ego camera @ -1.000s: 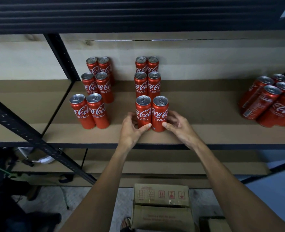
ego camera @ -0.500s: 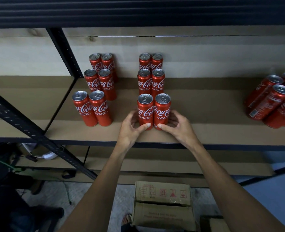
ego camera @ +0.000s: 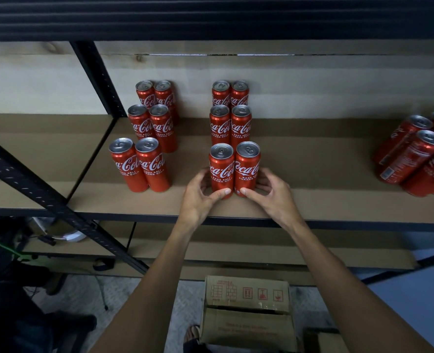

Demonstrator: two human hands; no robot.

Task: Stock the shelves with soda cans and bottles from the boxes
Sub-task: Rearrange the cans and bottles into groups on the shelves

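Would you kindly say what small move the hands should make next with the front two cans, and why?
Probably release: the left hand and right hand pinch the front pair of cans, which stand upright on the shelf, lined up with the pairs behind.

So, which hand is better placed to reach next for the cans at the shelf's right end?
Likely the right hand: it is on that side of the front pair, with bare shelf between; the left hand would cross over.

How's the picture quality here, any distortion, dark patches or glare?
Head view: lens bending makes the cans at right lean outward; lower left corner nearly black; front pair of cans in left hand and right hand sharp, no harsh glare.
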